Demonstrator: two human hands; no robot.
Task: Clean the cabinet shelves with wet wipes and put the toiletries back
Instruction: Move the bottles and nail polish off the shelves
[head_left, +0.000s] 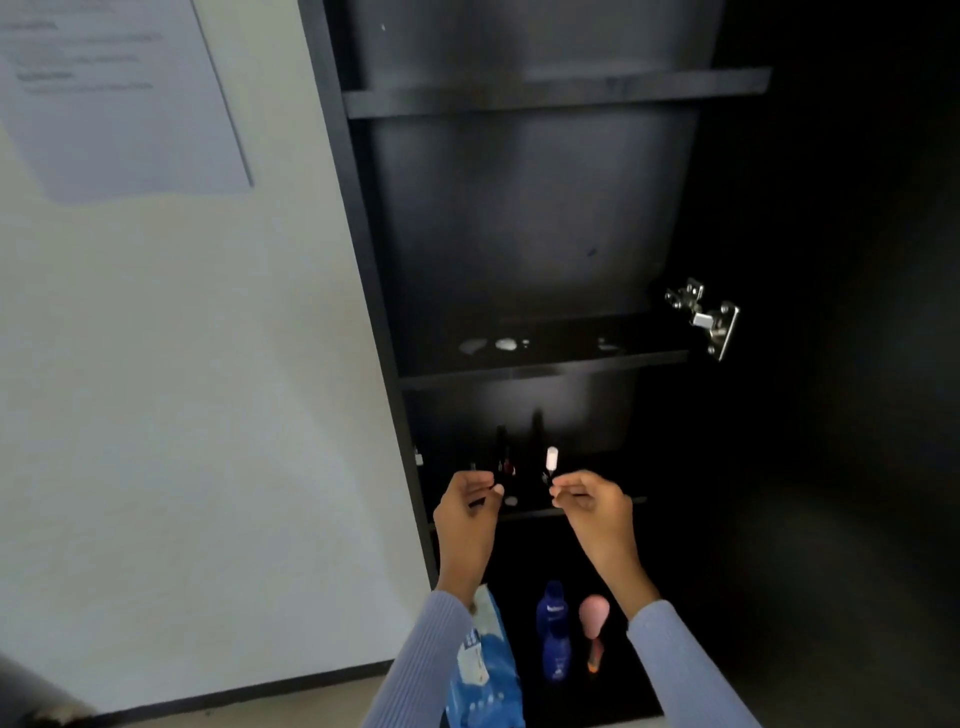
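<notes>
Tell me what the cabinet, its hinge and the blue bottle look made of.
Cabinet: likely laminated board, matte black, with flat square-edged shelves. Hinge: bright metal, shiny silver with screw holes. Blue bottle: probably plastic, smooth and glossy with a soft highlight.

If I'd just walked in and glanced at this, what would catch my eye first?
Probably the two hands, the left hand and right hand, raised side by side before the open black cabinet. Next, pale smears on its middle shelf and the shiny metal hinge at right.
</notes>
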